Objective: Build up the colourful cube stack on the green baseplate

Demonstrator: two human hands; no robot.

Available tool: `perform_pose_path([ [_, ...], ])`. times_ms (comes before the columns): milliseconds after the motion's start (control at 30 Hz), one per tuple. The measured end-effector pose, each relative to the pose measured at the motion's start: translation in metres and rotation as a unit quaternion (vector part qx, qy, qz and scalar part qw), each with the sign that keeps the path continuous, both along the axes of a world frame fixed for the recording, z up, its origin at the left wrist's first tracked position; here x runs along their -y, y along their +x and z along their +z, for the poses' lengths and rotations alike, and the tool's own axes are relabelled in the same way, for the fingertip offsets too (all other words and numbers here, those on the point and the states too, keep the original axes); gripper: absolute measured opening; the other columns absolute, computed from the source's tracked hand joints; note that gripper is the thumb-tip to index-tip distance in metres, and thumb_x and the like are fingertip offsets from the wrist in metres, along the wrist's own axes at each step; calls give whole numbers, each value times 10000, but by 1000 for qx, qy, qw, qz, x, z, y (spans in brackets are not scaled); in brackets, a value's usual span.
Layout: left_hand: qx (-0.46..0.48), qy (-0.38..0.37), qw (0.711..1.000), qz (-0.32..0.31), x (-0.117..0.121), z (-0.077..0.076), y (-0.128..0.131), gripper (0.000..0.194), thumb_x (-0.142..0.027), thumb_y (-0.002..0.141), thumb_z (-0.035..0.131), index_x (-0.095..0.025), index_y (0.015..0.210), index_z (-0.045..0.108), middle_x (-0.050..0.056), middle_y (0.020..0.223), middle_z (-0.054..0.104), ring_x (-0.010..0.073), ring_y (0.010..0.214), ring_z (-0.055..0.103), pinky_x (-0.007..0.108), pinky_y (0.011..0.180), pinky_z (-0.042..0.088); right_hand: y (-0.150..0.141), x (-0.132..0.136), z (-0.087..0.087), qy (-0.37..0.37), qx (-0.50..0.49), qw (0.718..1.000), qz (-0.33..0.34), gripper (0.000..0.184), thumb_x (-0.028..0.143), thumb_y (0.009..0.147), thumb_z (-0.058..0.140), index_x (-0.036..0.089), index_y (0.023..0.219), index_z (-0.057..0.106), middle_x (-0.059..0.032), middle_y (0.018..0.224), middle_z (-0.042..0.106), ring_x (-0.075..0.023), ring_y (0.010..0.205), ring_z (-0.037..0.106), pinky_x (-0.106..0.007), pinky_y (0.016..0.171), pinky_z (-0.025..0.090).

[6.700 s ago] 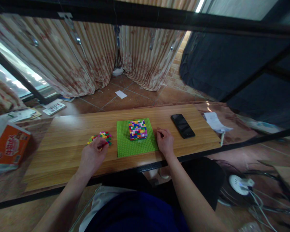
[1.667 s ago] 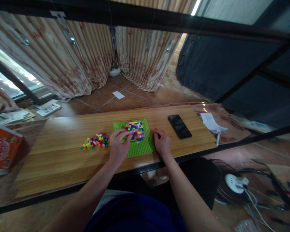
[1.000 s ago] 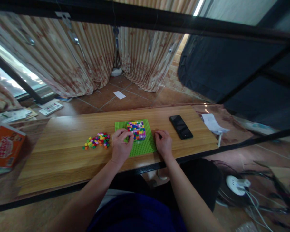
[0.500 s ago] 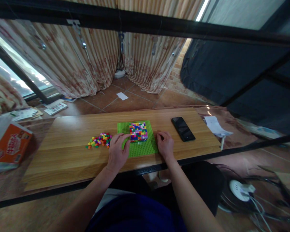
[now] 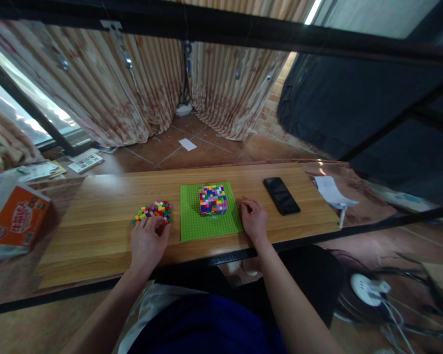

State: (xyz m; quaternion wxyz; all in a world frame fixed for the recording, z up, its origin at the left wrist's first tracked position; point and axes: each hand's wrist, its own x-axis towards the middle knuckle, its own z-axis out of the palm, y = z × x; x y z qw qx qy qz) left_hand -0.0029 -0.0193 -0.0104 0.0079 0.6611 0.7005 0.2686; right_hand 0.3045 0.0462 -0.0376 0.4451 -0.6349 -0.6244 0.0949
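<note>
A green baseplate (image 5: 192, 221) lies on the wooden table (image 5: 103, 226) with a many-coloured block of small bricks (image 5: 212, 199) built on its far half. A loose pile of small coloured bricks (image 5: 153, 210) lies left of the plate. My left hand (image 5: 147, 243) rests just in front of that pile, fingers curled down towards the bricks; what they pinch, if anything, is hidden. My right hand (image 5: 254, 220) lies at the plate's right edge, fingers curled loosely against it.
A black phone (image 5: 281, 195) lies to the right on the table, with a white paper slip (image 5: 330, 191) beyond it. An orange box (image 5: 16, 221) sits off the table's left end. Black frame bars cross the view; cables and a socket strip lie on the floor at right.
My left hand left the brick block on the plate and moved left to the loose pile. My right hand stayed at the plate's edge.
</note>
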Motion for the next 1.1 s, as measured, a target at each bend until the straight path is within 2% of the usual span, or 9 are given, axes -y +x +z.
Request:
perform_pose_path([
  [200, -45, -5, 999, -5, -2, 4, 1, 226, -369, 867, 484, -204, 810, 628, 82, 817, 693, 271, 811, 622, 386, 784, 452, 0, 0, 0, -8, 6, 1000, -3, 234, 233, 871, 503, 164, 813, 719, -96, 856, 686, -223, 839, 616, -351, 794, 483],
  [400, -31, -12, 999, -5, -2, 4, 0, 227, -342, 857, 472, -209, 793, 644, 75, 806, 691, 255, 790, 622, 368, 764, 456, 0, 0, 0, -10, 7, 1000, -4, 239, 237, 870, 501, 159, 822, 723, -102, 874, 688, -227, 862, 616, -355, 809, 481],
  [533, 25, -6, 1000, 3, -1, 9, 1, 182, -329, 827, 503, -217, 725, 605, 36, 715, 667, 207, 673, 615, 316, 658, 455, 0, 0, 0, -13, 5, 1000, -3, 236, 229, 866, 503, 163, 809, 723, -96, 853, 686, -222, 841, 611, -353, 801, 477],
  [633, 88, -23, 996, 3, -1, 14, 5, 170, -344, 829, 517, -220, 748, 600, 6, 691, 668, 177, 616, 619, 284, 605, 459, 0, -1, 0, -12, 1, 1000, -4, 228, 228, 863, 508, 174, 804, 721, -88, 843, 685, -219, 835, 608, -351, 798, 476],
  [700, 122, -16, 992, -7, -2, 17, 9, 175, -349, 841, 512, -217, 820, 625, 7, 748, 696, 174, 654, 644, 281, 631, 487, 0, -1, 0, -10, -1, 1000, -4, 225, 227, 862, 510, 177, 801, 721, -84, 839, 684, -217, 833, 609, -349, 794, 476],
  [800, 159, 18, 986, -36, -5, 20, 15, 228, -345, 867, 496, -205, 950, 656, 35, 905, 729, 182, 783, 678, 307, 757, 528, 0, -1, 0, -10, 0, 1000, -1, 227, 229, 865, 510, 175, 802, 721, -83, 839, 682, -215, 833, 610, -343, 791, 474],
  [900, 186, 39, 979, -73, -7, 25, 22, 249, -355, 886, 498, -202, 970, 675, 46, 976, 731, 187, 872, 679, 333, 856, 529, 0, -1, 0, -9, 1, 1000, -2, 231, 230, 867, 509, 166, 807, 723, -87, 839, 680, -213, 821, 609, -343, 788, 474],
  [1100, 236, 46, 963, -120, -11, 41, 40, 194, -344, 882, 539, -208, 907, 675, 7, 831, 722, 152, 765, 669, 274, 740, 546, 0, -1, -1, -13, -4, 1000, -6, 228, 237, 867, 515, 166, 806, 723, -91, 849, 681, -218, 837, 613, -342, 787, 478],
])
